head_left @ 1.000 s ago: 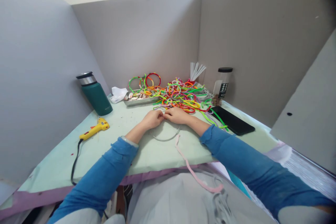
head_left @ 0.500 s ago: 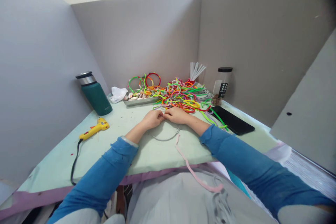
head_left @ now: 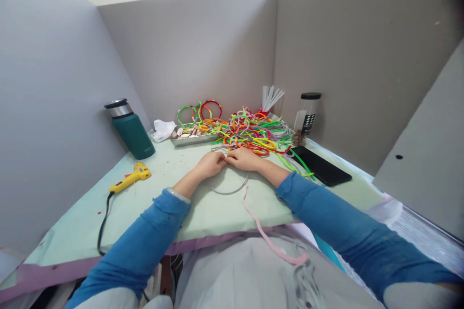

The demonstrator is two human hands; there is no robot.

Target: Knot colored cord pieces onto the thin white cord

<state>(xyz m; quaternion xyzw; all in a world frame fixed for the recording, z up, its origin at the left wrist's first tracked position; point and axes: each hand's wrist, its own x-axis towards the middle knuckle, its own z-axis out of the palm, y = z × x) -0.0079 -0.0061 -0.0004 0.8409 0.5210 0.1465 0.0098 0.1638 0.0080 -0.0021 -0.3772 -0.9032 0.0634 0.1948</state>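
Note:
My left hand (head_left: 212,164) and my right hand (head_left: 242,158) meet fingertip to fingertip over the middle of the table, both pinched closed. Between them they grip a thin grey wire ring (head_left: 228,193), whose near arc curves out below the fingers. The far part of the ring is hidden by my hands. A pink fuzzy pipe cleaner (head_left: 261,231) trails from beside the ring over the table edge onto my lap. Just beyond my fingers lies a tangled heap of coloured pipe cleaners (head_left: 250,128).
A metal tray (head_left: 194,141) of shells stands behind my left hand, with wrapped rings (head_left: 211,102) behind it. To the left are a yellow glue gun (head_left: 130,178) and a green bottle (head_left: 132,135). A black phone (head_left: 322,166) and a clear jar (head_left: 306,116) sit right.

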